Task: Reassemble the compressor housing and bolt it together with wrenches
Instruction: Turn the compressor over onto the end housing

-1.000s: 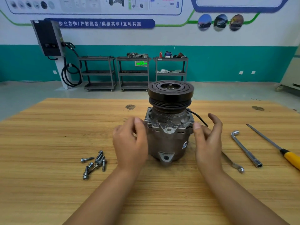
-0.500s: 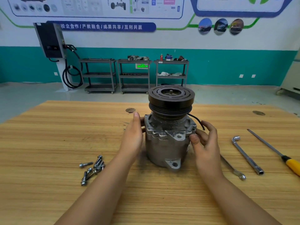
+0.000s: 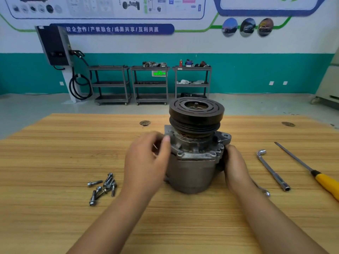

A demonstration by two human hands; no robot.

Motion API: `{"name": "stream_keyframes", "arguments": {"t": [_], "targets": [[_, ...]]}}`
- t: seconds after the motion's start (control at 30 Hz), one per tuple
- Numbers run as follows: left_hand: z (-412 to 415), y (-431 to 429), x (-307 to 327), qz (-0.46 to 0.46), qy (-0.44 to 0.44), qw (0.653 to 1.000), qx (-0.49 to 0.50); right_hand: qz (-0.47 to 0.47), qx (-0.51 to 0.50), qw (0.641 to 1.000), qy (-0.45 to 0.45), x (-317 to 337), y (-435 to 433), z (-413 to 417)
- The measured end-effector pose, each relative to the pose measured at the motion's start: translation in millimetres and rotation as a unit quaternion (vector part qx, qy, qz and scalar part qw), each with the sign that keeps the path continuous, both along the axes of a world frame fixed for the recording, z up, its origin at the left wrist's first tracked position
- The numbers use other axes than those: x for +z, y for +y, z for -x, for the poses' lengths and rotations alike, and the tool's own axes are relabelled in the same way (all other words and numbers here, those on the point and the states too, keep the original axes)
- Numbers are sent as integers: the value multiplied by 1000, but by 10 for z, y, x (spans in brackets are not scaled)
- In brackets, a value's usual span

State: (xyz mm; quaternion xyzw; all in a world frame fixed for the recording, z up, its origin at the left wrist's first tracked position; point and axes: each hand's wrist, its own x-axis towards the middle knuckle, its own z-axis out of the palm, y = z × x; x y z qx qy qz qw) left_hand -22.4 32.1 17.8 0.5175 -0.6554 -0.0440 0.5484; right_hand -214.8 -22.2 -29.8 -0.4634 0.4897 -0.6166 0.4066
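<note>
Head view. Workshop with a teal-banded wall and three shelf carts (image 3: pixel 150 85) at the back; wooden bench (image 3: pixel 55 162) in front of me.

Compressor (image 3: pixel 192 171) stands upright at mid-bench, pulley (image 3: pixel 196 110) on top, flange seam facing me. Right hand (image 3: pixel 236 165) grips its right side, thumb against the flange, fingers hidden behind. Judged purpose: steadying the body so the housing parts line up. Left hand (image 3: pixel 146 162) is at the left flange corner, fingers curled but blurred; cannot tell whether it grips or only touches. The flange holes I can see look empty, so bolting is probably not yet begun.

Bolts (image 3: pixel 102 187) lie in a loose pile left of the compressor, beside my left forearm, handy for that hand. Toward the right edge lie the L-wrench (image 3: pixel 273 171), then the screwdriver (image 3: pixel 321 178), both apart from the housing. A spanner (image 3: pixel 266 193) lies partly under my right forearm; the arm must lift before I can take it.
</note>
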Motion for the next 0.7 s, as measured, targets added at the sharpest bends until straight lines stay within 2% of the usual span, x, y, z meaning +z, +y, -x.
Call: {"name": "stream_keyframes", "arguments": {"t": [0.03, 0.1, 0.2, 0.4, 0.7], "targets": [[-27, -113, 22, -14, 79, 997, -23, 23, 6, 999, -29, 2, 26, -19], [-74, -306, 55, -109, 197, 968, -111, 70, 36, 995, -64, -1, 61, -38], [-95, -470, -71, -219, 269, 907, -240, 102, 62, 992, -32, 6, 69, -9], [-54, -483, -242, -198, 355, 865, -295, 122, 60, 991, -15, 53, 54, 40], [-23, -441, -237, -162, 403, 848, -304, 128, 54, 989, -57, 104, 123, -26]]}}
